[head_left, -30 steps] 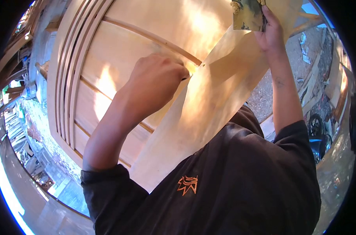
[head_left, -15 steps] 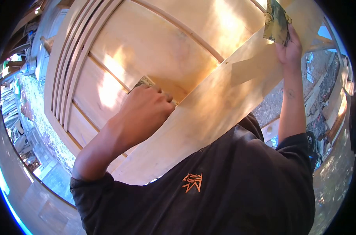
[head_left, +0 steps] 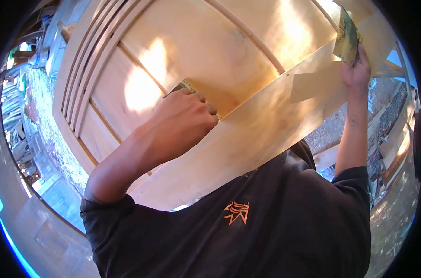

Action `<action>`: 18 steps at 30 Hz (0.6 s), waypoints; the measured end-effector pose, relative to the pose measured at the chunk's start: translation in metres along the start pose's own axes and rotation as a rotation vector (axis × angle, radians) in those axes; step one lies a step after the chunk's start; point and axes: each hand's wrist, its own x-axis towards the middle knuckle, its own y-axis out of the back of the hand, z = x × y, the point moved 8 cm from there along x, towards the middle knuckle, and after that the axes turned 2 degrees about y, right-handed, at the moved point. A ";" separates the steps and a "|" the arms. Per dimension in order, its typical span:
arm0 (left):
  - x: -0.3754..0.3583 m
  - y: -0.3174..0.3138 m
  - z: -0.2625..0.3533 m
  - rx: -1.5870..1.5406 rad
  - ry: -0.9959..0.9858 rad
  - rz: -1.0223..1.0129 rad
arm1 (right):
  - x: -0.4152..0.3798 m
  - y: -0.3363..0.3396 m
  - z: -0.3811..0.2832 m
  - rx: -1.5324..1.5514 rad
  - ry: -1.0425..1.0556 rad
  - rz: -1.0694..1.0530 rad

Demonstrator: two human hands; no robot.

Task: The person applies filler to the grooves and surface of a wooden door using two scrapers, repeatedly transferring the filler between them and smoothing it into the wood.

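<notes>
My left hand (head_left: 185,113) is closed round a small stained flat tool (head_left: 186,85), its knuckles up, over the pale wooden panel (head_left: 196,51) near the inner edge of a wide pale board (head_left: 247,120). Most of that tool is hidden by the fingers. At the upper right, my right hand (head_left: 357,72) grips a dark flat plate (head_left: 346,39) smeared with yellowish paste. The plate is tilted and casts a shadow on the wide board. Thin wooden strips (head_left: 247,34) divide the panel.
Several parallel slats (head_left: 92,60) run along the panel's left side. Beyond them lies rough, sunlit ground (head_left: 46,111) with stacked scraps. More rubble and wood pieces (head_left: 391,134) lie to the right of my right arm. My dark shirt (head_left: 284,222) fills the lower middle.
The view has shifted, so the panel and both hands appear farther right. The right hand's plate sits slightly lower against the panel. Both hands keep their grips.
</notes>
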 end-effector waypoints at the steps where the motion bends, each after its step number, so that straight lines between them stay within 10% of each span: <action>1: -0.008 -0.005 -0.001 -0.004 0.013 0.004 | 0.000 -0.001 -0.001 -0.010 0.017 -0.021; 18: -0.059 -0.031 0.002 0.024 0.058 0.144 | -0.005 -0.009 -0.004 -0.081 0.039 -0.048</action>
